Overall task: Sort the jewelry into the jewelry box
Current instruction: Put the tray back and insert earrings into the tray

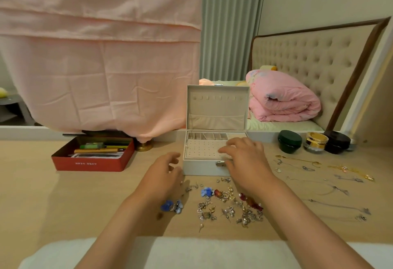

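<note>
White rectangular leatherette jewelry box (201, 169) sits mid-desk on the pale wood desk (42, 194), lid up and leaning back. The top tray shows a dotted earring pad in front and small slots behind.

Right hand (244, 158) is palm down over the R side of the tray and the box's front edge. Its grip is relaxed w/ fingers spread and nearly straight, nothing seen in it. Can't tell if the fingertips touch the pad.

Left hand (163, 173) is just beside the box's front-L corner. Its grip is loose w/ fingers lightly curled, holding nothing visible. It's a bit blurred.

Loose jewelry pile of small silver, gold and red bead earrings (229, 205) lies on the desk in front of the box, btw the two forearms. Blue flower-shaped earrings (172, 206) lie at its L edge, near the L wrist. Thin silver and gold chains (319, 173) are spread out on the desk to the R, apart from the pile.

Red metal tin of pens (93, 159) is left of the box. Dark green round jar (289, 141), gold-lidded glass jar (315, 143) and black round jar (337, 142) stand in a row at back R. Pink cloth (95, 66) hangs behind, and a folded pink quilt (282, 100) lies on the bed
</note>
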